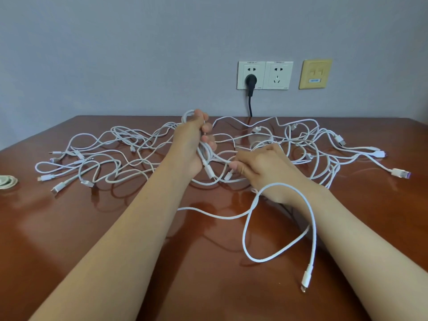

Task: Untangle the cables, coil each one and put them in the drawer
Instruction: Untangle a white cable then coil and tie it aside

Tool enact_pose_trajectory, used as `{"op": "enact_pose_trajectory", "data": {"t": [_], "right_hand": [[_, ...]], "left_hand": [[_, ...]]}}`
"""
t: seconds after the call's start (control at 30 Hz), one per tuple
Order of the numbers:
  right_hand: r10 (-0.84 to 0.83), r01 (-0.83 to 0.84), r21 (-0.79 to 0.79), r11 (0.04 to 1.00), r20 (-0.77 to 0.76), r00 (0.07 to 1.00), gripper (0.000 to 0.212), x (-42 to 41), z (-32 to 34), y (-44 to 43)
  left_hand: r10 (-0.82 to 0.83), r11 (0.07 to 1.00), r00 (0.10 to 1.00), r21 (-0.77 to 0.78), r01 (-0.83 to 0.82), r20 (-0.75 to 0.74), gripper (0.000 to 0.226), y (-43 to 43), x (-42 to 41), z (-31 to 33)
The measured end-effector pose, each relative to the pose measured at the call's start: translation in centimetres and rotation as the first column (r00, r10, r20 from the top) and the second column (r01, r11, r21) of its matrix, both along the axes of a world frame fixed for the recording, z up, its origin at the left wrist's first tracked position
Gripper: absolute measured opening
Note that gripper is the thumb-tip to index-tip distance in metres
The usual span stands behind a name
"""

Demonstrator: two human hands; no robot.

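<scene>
The left hand, at frame centre, is clenched round a bundle of white cable loops held upright. One loop pokes out above the fist and a connector hangs below it. The fingers hide how many strands pass through the palm. Just right of it and lower, the right hand pinches a single strand between the thumb and curled fingers; which cable that strand belongs to cannot be traced. A loose cable drapes over the right wrist, drops in a wide loop into the lower right of the frame and ends in a connector there. Its other stretch runs left and vanishes behind the left forearm. Behind both hands the tangle of white cables sprawls across the middle of the brown table from left to right, with many connectors at its fringes, too small to tell apart. At the left edge a pale coil is cut off by the frame. On the wall above, a black plug sits in one of two sockets, beside a yellow plate.
</scene>
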State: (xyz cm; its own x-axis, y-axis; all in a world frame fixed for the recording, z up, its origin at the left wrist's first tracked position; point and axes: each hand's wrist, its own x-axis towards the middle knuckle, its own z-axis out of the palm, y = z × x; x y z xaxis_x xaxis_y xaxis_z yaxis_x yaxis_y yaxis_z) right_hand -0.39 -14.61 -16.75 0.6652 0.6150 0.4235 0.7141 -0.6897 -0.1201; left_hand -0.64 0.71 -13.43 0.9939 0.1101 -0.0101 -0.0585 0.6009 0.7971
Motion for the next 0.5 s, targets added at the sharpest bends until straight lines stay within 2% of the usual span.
{"op": "enact_pose_trajectory", "data": {"t": [0.07, 0.2, 0.27, 0.33, 0.43, 0.5], "right_hand": [[-0.004, 0.004, 0.011, 1.0, 0.014, 1.0, 0.025, -0.1, 0.3, -0.1], [0.018, -0.024, 0.147, 0.989, 0.04, 0.999, 0.013, 0.3, 0.8, -0.4], [0.048, -0.072, 0.169, 0.983, 0.146, 0.988, 0.014, 0.4, 0.9, -0.3], [0.078, -0.113, 0.12, 0.986, 0.262, 0.962, 0.01, 0.1, 0.6, 0.2], [0.12, -0.146, 0.058, 0.988, 0.32, 0.94, 0.006, 0.0, 0.1, 0.6], [0.139, -0.179, 0.108, 0.978, 0.305, 0.942, 0.008, 0.2, 0.0, 0.6]], "left_hand": [[0.016, 0.999, 1.0, 0.047, -0.016, -0.008, 0.032, 0.2, -0.1, 0.1], [0.07, 0.988, 0.997, 0.142, -0.066, -0.023, 0.033, 0.7, 0.0, 0.5], [0.101, 0.977, 0.995, 0.194, -0.093, -0.029, 0.033, 0.7, 0.0, 0.5], [0.13, 0.957, 0.991, 0.265, -0.119, -0.025, 0.032, 0.3, 0.0, 0.3], [0.184, 0.869, 0.983, 0.468, -0.16, -0.005, 0.03, -0.4, 0.3, -0.3], [0.209, 0.803, 0.978, 0.565, -0.187, 0.027, 0.031, -0.6, 0.6, -0.6]]}}
